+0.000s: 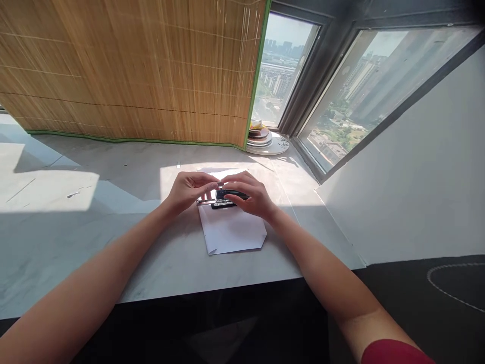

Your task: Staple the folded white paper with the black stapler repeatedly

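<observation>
A black stapler [223, 205] with a bright metal strip poking out to its left lies on white sheets of paper [235, 230]. My right hand [250, 193] is curled over the stapler's black upper part, thumb low and fingers on top. From the left, my left hand [191, 191] comes in with thumb and forefinger pinched together just above the metal strip. A small dark piece shows where the fingertips of both hands meet; what it is, I cannot make out. My fingers hide much of the stapler.
The pale marble-like ledge [151, 253] ends at a dark front edge. A bamboo blind [132, 76] hangs along the back. Stacked plates [261, 139] stand in the corner by the windows [341, 96]. A white wall [409, 177] closes off the right side.
</observation>
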`<state>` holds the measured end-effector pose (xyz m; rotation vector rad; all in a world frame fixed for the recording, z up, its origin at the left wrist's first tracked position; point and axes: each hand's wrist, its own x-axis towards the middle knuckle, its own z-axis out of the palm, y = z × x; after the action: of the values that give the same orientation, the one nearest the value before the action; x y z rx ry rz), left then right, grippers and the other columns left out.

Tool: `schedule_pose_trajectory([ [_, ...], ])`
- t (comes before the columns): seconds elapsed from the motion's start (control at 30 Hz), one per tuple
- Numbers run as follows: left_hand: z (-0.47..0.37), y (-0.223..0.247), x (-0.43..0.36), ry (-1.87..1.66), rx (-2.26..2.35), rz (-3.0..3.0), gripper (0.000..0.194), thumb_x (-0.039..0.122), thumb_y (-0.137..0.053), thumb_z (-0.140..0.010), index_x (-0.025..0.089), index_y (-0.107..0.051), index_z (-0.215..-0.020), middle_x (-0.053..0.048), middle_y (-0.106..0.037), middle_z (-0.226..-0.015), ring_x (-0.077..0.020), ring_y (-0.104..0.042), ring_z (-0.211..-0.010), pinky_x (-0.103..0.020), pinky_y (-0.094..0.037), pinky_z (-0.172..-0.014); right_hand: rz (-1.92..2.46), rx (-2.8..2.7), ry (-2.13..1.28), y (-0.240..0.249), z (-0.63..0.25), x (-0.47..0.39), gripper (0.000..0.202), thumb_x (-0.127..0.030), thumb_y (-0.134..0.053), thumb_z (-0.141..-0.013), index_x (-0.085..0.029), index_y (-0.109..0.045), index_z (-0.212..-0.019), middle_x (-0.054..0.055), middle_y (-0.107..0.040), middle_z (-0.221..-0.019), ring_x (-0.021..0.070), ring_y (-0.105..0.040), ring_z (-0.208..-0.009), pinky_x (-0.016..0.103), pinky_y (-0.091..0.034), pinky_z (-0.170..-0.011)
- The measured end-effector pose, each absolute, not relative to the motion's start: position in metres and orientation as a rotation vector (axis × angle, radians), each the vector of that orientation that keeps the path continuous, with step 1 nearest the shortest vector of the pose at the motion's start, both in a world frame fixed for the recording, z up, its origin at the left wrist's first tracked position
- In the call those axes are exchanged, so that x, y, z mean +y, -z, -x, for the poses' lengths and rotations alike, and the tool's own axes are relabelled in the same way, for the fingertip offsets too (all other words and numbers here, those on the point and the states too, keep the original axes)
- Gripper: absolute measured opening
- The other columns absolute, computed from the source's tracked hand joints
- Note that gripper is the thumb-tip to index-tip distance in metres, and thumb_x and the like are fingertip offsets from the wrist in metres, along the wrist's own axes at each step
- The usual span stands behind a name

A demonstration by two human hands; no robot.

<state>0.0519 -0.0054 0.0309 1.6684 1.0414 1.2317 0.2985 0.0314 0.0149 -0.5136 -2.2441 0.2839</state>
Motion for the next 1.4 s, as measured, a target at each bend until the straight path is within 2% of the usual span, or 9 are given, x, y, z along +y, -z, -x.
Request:
schedule_pose_trajectory([
  [0.17, -0.058, -0.037, -0.014, -1.174, 1.006, -1.676, 0.026, 0.048, -0.089, -0.084, 0.023, -0.088, -0.088, -0.009, -0.078, -0.077, -0.0166, -0.066, -0.056, -0.032, -0.052, -0.05, 0.544, -2.302, -0.128, -0.011, -0.292, 0.024, 0.018, -0.028, -0.062, -0.111, -0.038, -0.077, -0.113, -0.001, -0.08, -0.116, 0.0225, -0.069, -0.107, 0.044, -0.055, -0.099],
  [0.33, -0.042, -0.03, -0.003, -1.277, 1.13, -1.718, 0.036, 0.055, -0.077, -0.093, 0.022, -0.083, -0.108, -0.007, -0.075, -0.079, -0.0172, -0.064, -0.06, -0.032, -0.051, -0.057, 0.668, -2.115, -0.11, -0.011, -0.302, 0.038, 0.016, -0.028, -0.064, -0.106, -0.033, -0.078, -0.099, 0.001, -0.08, -0.111, 0.0261, -0.069, -0.103, 0.048, -0.053, -0.098],
  [0.5, 0.003, -0.011, 0.036, -1.397, 1.82, -1.852, 0.017, 0.033, -0.072, -0.094, 0.024, -0.076, -0.108, -0.011, -0.073, -0.106, -0.0275, -0.07, -0.102, -0.041, -0.055, -0.096, 1.267, -1.807, -0.161, 0.002, -0.345, 0.084, 0.009, -0.022, -0.067, -0.088, -0.023, -0.074, -0.082, 0.007, -0.078, -0.093, 0.028, -0.068, -0.088, 0.048, -0.055, -0.092],
  [0.67, 0.024, 0.009, 0.057, -1.066, 2.01, -1.866, 0.024, 0.018, -0.067, -0.086, 0.021, -0.075, -0.107, -0.018, -0.068, -0.138, -0.041, -0.056, -0.137, -0.056, -0.037, -0.122, 1.794, -1.662, -0.321, 0.022, -0.377, 0.114, 0.006, -0.017, -0.068, -0.076, -0.021, -0.073, -0.074, 0.009, -0.077, -0.089, 0.0301, -0.069, -0.096, 0.044, -0.056, -0.094],
  [0.83, 0.028, 0.012, 0.056, -1.004, 2.075, -1.855, 0.016, 0.009, -0.068, -0.078, 0.025, -0.07, -0.079, -0.012, -0.073, -0.102, -0.0386, -0.065, -0.117, -0.049, -0.048, -0.105, 1.748, -1.732, -0.243, 0.037, -0.375, 0.124, 0.02, -0.032, -0.069, -0.086, -0.021, -0.08, -0.099, 0.014, -0.073, -0.116, 0.0337, -0.061, -0.118, 0.051, -0.054, -0.101],
  [0.97, 0.029, 0.009, 0.056, -1.047, 2.067, -1.903, 0.018, 0.009, -0.071, -0.076, 0.026, -0.064, -0.073, -0.008, -0.067, -0.08, -0.0356, -0.066, -0.103, -0.047, -0.05, -0.096, 1.68, -1.723, -0.247, 0.04, -0.375, 0.128, 0.031, -0.034, -0.071, -0.086, -0.023, -0.079, -0.113, 0.014, -0.072, -0.117, 0.0337, -0.06, -0.117, 0.052, -0.055, -0.1],
  [1.1, 0.023, 0.006, 0.052, -1.156, 1.994, -1.842, 0.018, 0.009, -0.071, -0.076, 0.026, -0.069, -0.08, -0.008, -0.069, -0.082, -0.0322, -0.066, -0.098, -0.044, -0.052, -0.092, 1.496, -1.676, -0.239, 0.026, -0.369, 0.118, 0.033, -0.031, -0.067, -0.091, -0.021, -0.077, -0.12, 0.01, -0.071, -0.111, 0.0273, -0.064, -0.107, 0.046, -0.056, -0.1],
  [1.23, 0.004, 0.001, 0.043, -1.346, 1.706, -1.628, 0.017, 0.019, -0.067, -0.088, 0.025, -0.079, -0.098, -0.008, -0.072, -0.094, -0.0232, -0.066, -0.086, -0.037, -0.055, -0.08, 1.008, -1.916, -0.483, 0.004, -0.349, 0.09, 0.029, -0.046, -0.063, -0.103, -0.023, -0.079, -0.109, 0.007, -0.075, -0.104, 0.022, -0.066, -0.092, 0.037, -0.058, -0.084],
  [1.4, -0.022, -0.008, 0.033, -1.493, 1.268, -1.242, 0.017, 0.028, -0.074, -0.089, 0.018, -0.079, -0.101, -0.012, -0.077, -0.105, -0.019, -0.071, -0.089, -0.034, -0.06, -0.08, 0.466, -2.305, -0.787, -0.012, -0.322, 0.058, 0.046, -0.058, -0.072, -0.101, -0.025, -0.075, -0.132, 0.009, -0.075, -0.123, 0.0237, -0.068, -0.107, 0.04, -0.058, -0.093],
])
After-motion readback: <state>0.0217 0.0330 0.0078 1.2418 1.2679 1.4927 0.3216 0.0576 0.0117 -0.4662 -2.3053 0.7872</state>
